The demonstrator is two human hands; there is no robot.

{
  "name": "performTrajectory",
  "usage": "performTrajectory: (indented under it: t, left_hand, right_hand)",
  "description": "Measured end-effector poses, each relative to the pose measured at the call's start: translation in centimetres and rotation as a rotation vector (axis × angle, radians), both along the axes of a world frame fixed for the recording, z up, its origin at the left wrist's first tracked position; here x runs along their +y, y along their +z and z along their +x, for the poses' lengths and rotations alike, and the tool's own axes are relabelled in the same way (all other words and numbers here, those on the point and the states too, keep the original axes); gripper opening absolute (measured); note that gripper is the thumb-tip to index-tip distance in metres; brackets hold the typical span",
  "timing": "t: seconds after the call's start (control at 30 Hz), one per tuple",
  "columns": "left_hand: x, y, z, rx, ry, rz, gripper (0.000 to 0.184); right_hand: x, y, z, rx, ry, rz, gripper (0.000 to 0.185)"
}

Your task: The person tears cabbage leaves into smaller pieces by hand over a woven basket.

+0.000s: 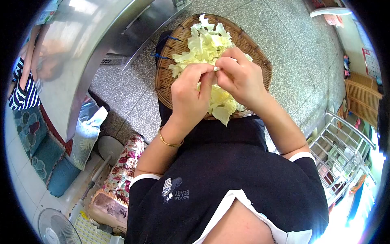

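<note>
A pile of torn pale yellow-green cabbage leaves [203,44] lies in a round woven bamboo basket [252,40] over my lap. Above the leaves, my left hand [191,87] and my right hand [241,77] meet, fingertips nearly touching. A small whitish piece of cabbage [216,68] shows between the pinched fingers of both hands. My fingers hide most of that piece. A gold bracelet [170,140] circles my left wrist. Blue ties [162,56] stick out from the basket's left rim.
A metal-sided table [93,49] stands to the left, with another person's striped sleeve [24,91] beyond it. A floral cushioned seat [126,171] and a fan [57,229] are at lower left. On the right is a metal rack [341,142]. Speckled floor [300,53] surrounds the basket.
</note>
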State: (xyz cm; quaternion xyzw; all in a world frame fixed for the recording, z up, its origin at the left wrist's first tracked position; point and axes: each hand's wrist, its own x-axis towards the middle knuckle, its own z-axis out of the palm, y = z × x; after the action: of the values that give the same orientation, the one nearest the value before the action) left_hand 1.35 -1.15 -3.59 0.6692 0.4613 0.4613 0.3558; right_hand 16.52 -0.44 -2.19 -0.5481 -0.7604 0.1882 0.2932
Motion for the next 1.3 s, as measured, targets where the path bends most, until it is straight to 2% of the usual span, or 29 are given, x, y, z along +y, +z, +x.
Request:
performTrajectory:
  t: [0.03, 0.17, 0.23, 0.27, 0.33, 0.4, 0.47, 0.5, 0.53, 0.57, 0.6, 0.63, 0.67, 0.7, 0.73, 0.8, 0.83, 0.9, 0.93, 1.0, 1.03, 1.1, 1.13, 1.2, 1.3]
  left_hand:
    - [-0.2, 0.0, 0.2, -0.078, 0.007, -0.082, 0.008]
    - [-0.7, -0.1, 0.7, -0.127, 0.039, -0.071, 0.006]
    - [-0.5, 0.3, 0.5, -0.314, 0.027, -0.269, 0.008]
    - [-0.3, 0.2, 0.3, -0.314, 0.027, -0.269, 0.008]
    - [0.1, 0.0, -0.6, -0.616, -0.026, -0.542, 0.009]
    - [0.3, -0.1, -1.3, -0.581, -0.034, -0.554, 0.01]
    - [0.8, -0.5, -2.2, -0.738, -0.146, -0.627, 0.01]
    - [0.7, -0.5, -2.7, -0.629, -0.1, -0.599, 0.011]
    - [0.8, -0.6, -3.2, -0.629, -0.102, -0.6, 0.011]
    - [0.8, -0.8, -3.8, -0.304, -0.058, -0.441, 0.012]
    - [0.9, -0.9, -4.4, 0.017, -0.015, -0.277, 0.012]
    - [1.2, -1.0, -5.0, 0.017, -0.019, -0.278, 0.012]
    - [1.5, -1.2, -5.6, 0.246, -0.101, -0.142, 0.013]
    - [1.7, -0.9, -5.7, 0.472, -0.179, -0.003, 0.015]
    - [1.7, -0.6, -5.6, 0.472, -0.177, -0.004, 0.015]
    - [1.7, 0.5, -4.8, 0.611, -0.097, 0.186, 0.022]
    - [1.8, 0.9, -4.4, 0.611, -0.095, 0.186, 0.022]
    - [1.9, 1.8, -3.7, 0.224, -0.102, -0.116, 0.028]
    - [1.8, 2.6, -3.2, 0.223, -0.1, -0.115, 0.028]
    - [1.5, 4.0, -2.1, 0.005, -0.172, -0.285, 0.031]
    - [1.4, 3.8, -1.6, -0.012, -0.184, -0.176, 0.029]
    - [1.5, 3.9, -1.3, -0.016, -0.185, -0.154, 0.028]
    - [1.6, 4.0, -1.2, -0.019, -0.19, -0.132, 0.026]
    - [1.9, 3.4, -1.4, -0.101, -0.221, -0.1, 0.026]
    - [1.8, 2.4, -1.3, -0.211, -0.249, -0.109, 0.027]
  right_hand:
    - [-0.1, 0.1, -0.1, -0.011, -0.008, 0.004, 0.01]
    - [0.1, 0.6, -0.3, 0.031, -0.022, 0.043, 0.008]
    - [0.5, 0.8, -0.1, 0.104, 0.044, -0.014, 0.01]
    - [0.7, 0.8, 0.2, 0.104, 0.044, -0.014, 0.01]
    - [1.1, 0.9, 0.8, 0.361, 0.193, -0.168, 0.012]
    - [1.1, 0.8, 1.0, 0.359, 0.212, -0.206, 0.014]
    - [1.3, 0.3, 1.1, 0.415, 0.328, -0.238, 0.011]
    - [1.3, 0.5, 1.2, 0.414, 0.328, -0.238, 0.011]
    - [1.3, 0.9, 1.5, 0.274, 0.342, -0.244, 0.013]
    - [1.3, 1.0, 1.8, 0.134, 0.353, -0.25, 0.017]
    - [1.2, 0.9, 2.0, 0.136, 0.349, -0.252, 0.017]
    - [1.2, 0.5, 2.4, 0.258, 0.294, -0.317, 0.021]
    - [1.2, 0.1, 2.8, 0.38, 0.239, -0.381, 0.025]
    - [1.8, 0.0, 3.3, 0.439, 0.304, -0.353, 0.029]
    - [1.6, 0.1, 3.2, 0.439, 0.306, -0.353, 0.029]
    - [0.8, 1.0, 2.6, 0.785, 0.176, -0.521, 0.035]
    - [0.6, 1.4, 2.1, 0.784, 0.177, -0.521, 0.035]
    - [0.5, 2.0, 1.2, 0.997, 0.061, -0.576, 0.044]
    - [0.4, 2.3, 1.1, 0.996, 0.064, -0.576, 0.044]
    - [0.2, 2.8, 1.0, 0.917, 0.042, -0.59, 0.053]
    - [0.2, 2.6, 0.9, 0.916, 0.044, -0.591, 0.053]
    - [-0.1, 1.8, 0.7, 0.889, 0.012, -0.457, 0.044]
    - [-0.1, 1.5, 1.0, 0.889, 0.01, -0.455, 0.044]
    - [-0.2, 1.1, 1.8, 0.767, -0.015, -0.426, 0.031]
    - [-0.6, 1.1, 1.6, 0.817, -0.005, -0.487, 0.022]
